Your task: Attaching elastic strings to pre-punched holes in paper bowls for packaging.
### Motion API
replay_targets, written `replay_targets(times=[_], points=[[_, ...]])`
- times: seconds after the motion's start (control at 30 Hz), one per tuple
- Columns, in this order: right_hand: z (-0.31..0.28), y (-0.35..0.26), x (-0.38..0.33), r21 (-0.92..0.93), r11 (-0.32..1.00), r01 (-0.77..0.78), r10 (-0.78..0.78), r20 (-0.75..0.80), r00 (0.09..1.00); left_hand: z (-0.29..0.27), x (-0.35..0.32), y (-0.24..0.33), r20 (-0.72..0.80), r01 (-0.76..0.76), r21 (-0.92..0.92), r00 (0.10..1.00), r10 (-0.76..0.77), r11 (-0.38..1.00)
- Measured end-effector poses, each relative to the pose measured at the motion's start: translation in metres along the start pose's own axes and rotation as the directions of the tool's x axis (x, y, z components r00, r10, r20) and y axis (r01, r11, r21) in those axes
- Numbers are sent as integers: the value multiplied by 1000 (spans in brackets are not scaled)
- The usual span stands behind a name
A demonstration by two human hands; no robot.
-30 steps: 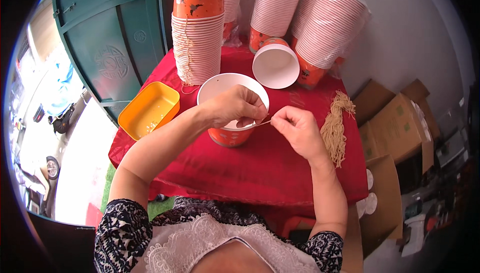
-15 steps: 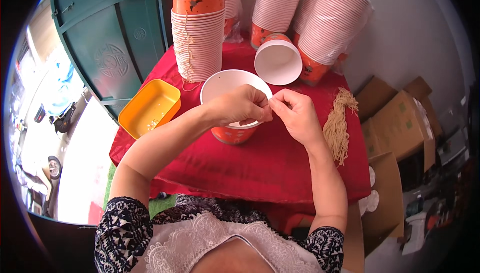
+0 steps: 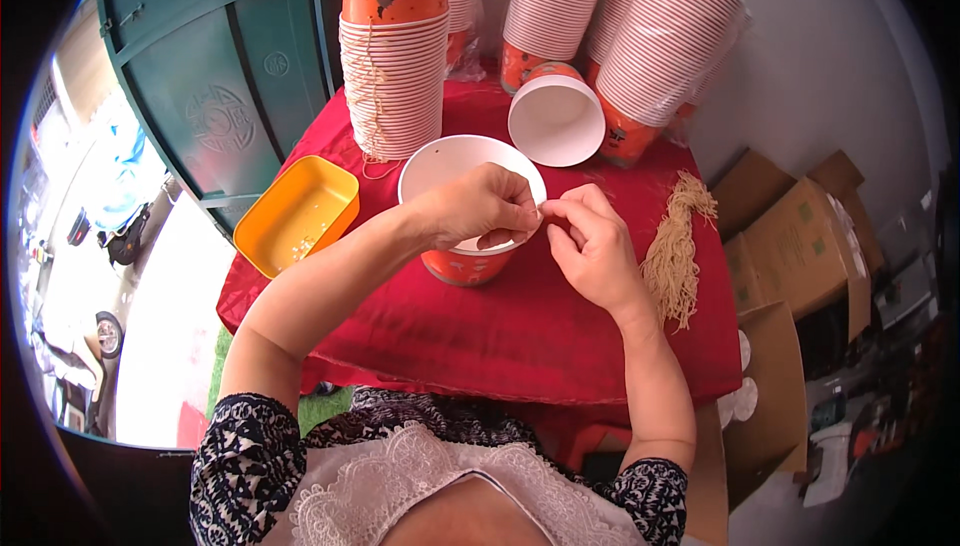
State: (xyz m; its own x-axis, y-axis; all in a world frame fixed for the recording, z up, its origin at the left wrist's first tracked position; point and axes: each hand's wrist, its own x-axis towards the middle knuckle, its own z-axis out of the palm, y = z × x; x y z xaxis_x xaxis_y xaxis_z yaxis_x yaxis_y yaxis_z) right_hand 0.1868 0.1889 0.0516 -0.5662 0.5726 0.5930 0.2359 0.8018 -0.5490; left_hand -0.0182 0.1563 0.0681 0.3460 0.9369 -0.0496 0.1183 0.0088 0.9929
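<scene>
An orange paper bucket [image 3: 470,268] with a white inside stands upright in front of me, its mouth facing up. Over its mouth reaches my left hand [image 3: 478,208], thumb and fingers pinched together at the right side of the rim. My right hand [image 3: 597,251] is just outside that rim, fingers curled and thumb against the forefinger. A tiny pale bit shows between the fingertips of both hands, too small to name. To the right of my right hand lies a bundle of beige strings [image 3: 672,266].
A red cloth [image 3: 480,346] covers the table. At left sits a yellow tray [image 3: 262,236] with small pale bits. Behind rise a stack of buckets [image 3: 392,86] with strings hanging down it, a tipped bucket [image 3: 556,124] and more stacks [image 3: 665,41]. Cardboard boxes [image 3: 800,246] stand right.
My right hand has turned and shifted slightly down and right, its fingers more curled. My left hand stays pinched at the rim. The bucket has hardly moved.
</scene>
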Motion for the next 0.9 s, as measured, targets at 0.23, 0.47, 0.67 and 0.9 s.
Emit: replay_targets(times=[0.23,0.47,0.67,0.9], points=[[12,1,-2,55,998,-43,44,-26,999,-1,0,-2,6,-20,-20,1000,20,1000],[25,-3,-7,53,998,40,-32,-153,988,-1,2,-6,-93,-2,-64,996,-4,998],[27,-5,-11,33,993,118,-110,-175,978,-1,3,-9,-123,-9,-114,992,-5,993],[30,15,-4,4,995,97,-93,-221,971,1,3,-7,-66,-68,-6,996,67,998]])
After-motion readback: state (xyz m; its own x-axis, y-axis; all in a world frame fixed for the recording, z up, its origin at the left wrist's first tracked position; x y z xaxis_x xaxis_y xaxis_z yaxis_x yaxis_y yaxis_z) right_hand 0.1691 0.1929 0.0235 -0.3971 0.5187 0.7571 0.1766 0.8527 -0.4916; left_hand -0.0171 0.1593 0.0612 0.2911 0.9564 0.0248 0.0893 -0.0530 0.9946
